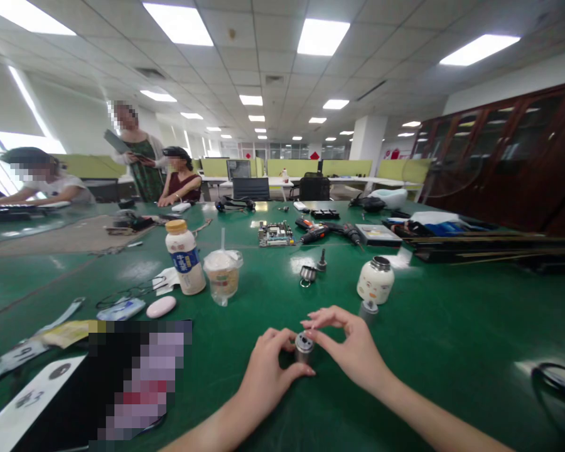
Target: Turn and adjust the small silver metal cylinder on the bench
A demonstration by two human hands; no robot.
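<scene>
A small metal cylinder point(304, 353) stands upright on the green table, with dark openings in its round top. My left hand point(269, 363) is closed around it from the left, the thumb at its near side and the fingers at its far side. Over its top edge, my right hand point(346, 342) makes a pinch of thumb and fingertips; anything small between them is too hidden to name. Beyond my right hand are a grey cylinder point(368, 312) and a white flask point(375, 285) with a bare steel neck. Farther out lie a metal cap with a ring point(307, 274) and a drill chuck-like part point(321, 260).
Left of centre stand a milk-drink bottle point(186, 260) and a lidded plastic cup point(223, 276), near a pink oval case point(161, 307). A circuit board point(275, 234) and power drills point(327, 231) lie farther back. A phone point(141, 383) is near left. Three people are across the table.
</scene>
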